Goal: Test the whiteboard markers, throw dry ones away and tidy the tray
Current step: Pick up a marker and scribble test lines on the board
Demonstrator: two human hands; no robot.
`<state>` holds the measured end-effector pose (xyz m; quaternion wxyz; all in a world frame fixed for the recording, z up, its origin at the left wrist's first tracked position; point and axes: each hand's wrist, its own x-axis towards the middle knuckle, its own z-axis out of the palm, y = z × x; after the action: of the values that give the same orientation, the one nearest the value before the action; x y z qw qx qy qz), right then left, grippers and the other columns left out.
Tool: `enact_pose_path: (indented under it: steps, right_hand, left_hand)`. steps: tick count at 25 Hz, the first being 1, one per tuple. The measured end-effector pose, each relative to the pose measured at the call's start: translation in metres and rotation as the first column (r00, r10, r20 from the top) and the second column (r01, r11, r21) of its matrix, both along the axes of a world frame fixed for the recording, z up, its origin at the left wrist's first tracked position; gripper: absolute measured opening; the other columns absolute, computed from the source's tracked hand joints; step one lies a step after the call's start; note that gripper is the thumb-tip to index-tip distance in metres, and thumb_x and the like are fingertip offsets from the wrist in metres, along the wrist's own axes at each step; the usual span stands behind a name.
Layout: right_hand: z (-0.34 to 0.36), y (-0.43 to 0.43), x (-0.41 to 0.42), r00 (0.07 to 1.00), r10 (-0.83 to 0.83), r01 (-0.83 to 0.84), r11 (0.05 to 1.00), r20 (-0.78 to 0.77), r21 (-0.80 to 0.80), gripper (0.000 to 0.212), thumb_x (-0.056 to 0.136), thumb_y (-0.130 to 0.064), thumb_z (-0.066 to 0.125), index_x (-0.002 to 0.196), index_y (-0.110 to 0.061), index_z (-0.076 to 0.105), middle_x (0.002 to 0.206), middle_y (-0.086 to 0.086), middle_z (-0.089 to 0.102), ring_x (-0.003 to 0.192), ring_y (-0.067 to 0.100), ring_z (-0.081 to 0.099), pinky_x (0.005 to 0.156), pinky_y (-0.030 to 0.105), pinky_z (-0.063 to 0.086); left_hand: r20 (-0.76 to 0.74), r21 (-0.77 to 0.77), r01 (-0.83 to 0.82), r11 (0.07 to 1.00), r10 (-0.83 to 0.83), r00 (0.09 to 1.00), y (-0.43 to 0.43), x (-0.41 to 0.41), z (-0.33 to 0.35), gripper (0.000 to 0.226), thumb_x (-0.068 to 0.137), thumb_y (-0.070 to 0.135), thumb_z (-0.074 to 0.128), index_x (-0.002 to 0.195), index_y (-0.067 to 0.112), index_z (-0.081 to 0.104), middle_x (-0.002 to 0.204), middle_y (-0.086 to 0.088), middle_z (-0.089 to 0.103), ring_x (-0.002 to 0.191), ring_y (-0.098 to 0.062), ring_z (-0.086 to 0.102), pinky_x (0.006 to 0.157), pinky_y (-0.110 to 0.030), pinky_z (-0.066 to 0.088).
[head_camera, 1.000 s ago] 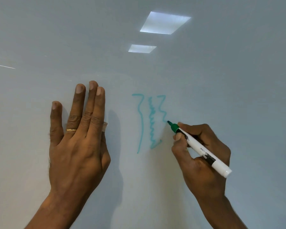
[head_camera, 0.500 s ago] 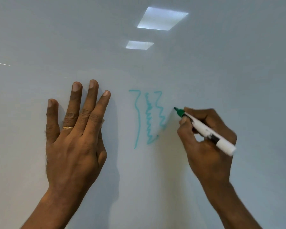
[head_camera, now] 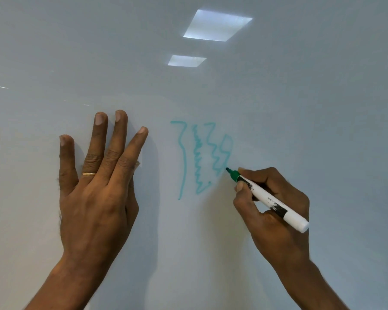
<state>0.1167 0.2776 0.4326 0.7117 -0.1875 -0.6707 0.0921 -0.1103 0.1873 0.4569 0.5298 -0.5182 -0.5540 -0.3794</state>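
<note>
The right hand (head_camera: pixel 271 206) grips the green marker (head_camera: pixel 267 199), tip at the teal scribbles (head_camera: pixel 199 157); the left hand (head_camera: pixel 94 189) lies open, flat on the whiteboard (head_camera: pixel 300 108).

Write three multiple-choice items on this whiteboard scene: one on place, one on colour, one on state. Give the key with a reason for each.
1. Where is the tip of the marker?
A. At the lower right edge of the scribbles
B. Beside the ring
C. Up at the light reflections

2. What colour are the scribbles?
A. Red
B. Teal green
C. Black

3. What is the left hand doing?
A. Gripping a cap
B. Closed in a fist
C. Spread flat on the whiteboard

Key:
1 A, the green tip meets the board by the rightmost scribble.
2 B, every line reads teal green, matching the marker's green end.
3 C, its fingers lie open against the board, while the right hand holds the marker.
</note>
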Motion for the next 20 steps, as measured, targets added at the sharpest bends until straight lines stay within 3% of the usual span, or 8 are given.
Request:
enact_pose_path:
  steps: [6,13,20]
  right_hand:
    - [-0.028,-0.008,-0.002,1.000,0.018,-0.018,0.999,0.005,-0.031,0.014,0.080,-0.007,0.072,0.091,-0.014,0.072,0.078,-0.002,0.070,0.062,0.016,0.065,0.056,0.034,0.053]
    - [-0.054,-0.014,-0.006,0.999,0.035,-0.037,0.995,-0.022,-0.092,0.014,0.080,-0.007,0.071,0.093,-0.013,0.071,0.078,-0.001,0.069,0.063,0.016,0.065,0.055,0.035,0.053]
    - [-0.082,-0.031,-0.018,0.997,0.019,-0.013,0.996,0.079,-0.083,0.016,0.082,-0.009,0.073,0.097,-0.014,0.072,0.082,-0.003,0.068,0.065,0.010,0.065,0.058,0.028,0.053]
  left_hand:
    - [0.007,-0.008,0.015,1.000,-0.015,1.000,0.002,-0.003,-0.003,0.052,0.110,0.009,0.042,0.161,0.015,0.032,0.168,-0.008,0.026,0.159,-0.028,0.019,0.127,-0.061,0.008]
    - [0.000,0.021,0.028,0.999,-0.028,1.000,-0.002,-0.001,-0.002,0.047,0.112,0.009,0.039,0.158,0.012,0.037,0.167,-0.010,0.030,0.157,-0.030,0.024,0.129,-0.055,0.005]
    - [0.011,0.022,0.033,0.999,-0.033,0.999,-0.003,0.000,-0.003,0.047,0.112,0.010,0.039,0.159,0.013,0.036,0.167,-0.009,0.029,0.157,-0.029,0.024,0.129,-0.056,0.007]
